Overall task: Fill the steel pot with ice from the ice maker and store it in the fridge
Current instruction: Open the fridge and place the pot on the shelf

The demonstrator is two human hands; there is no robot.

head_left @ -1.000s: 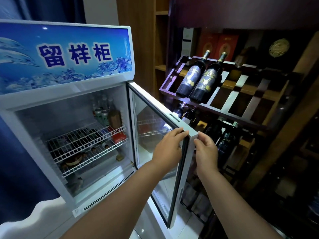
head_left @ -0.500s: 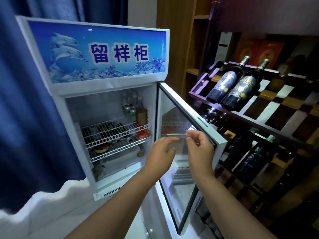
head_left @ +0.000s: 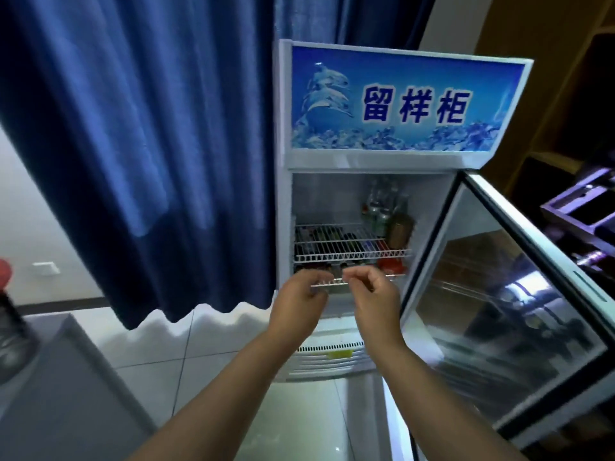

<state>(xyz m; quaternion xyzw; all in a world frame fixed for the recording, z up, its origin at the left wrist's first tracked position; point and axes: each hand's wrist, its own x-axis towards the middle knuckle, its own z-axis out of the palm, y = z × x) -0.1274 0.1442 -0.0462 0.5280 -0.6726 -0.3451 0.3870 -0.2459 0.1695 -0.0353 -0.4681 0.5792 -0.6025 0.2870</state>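
Blue curtain (head_left: 133,161) hangs just left of the fridge (head_left: 366,159), whose glass door (head_left: 499,311) stands swung open to the right. Bottles (head_left: 382,207) sit at the back right on the upper wire shelf (head_left: 349,252). Both hands hover side by side before the lower shelf (head_left: 336,281), the left hand (head_left: 298,306) and right hand (head_left: 374,296) each with fingers loosely curled, gripping nothing. Whether they touch the shelf edge is too blurred to tell.

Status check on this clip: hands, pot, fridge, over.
Left hand, right hand: empty, loosely curled. Steel pot not in view. Fridge door open, bottles on upper shelf.
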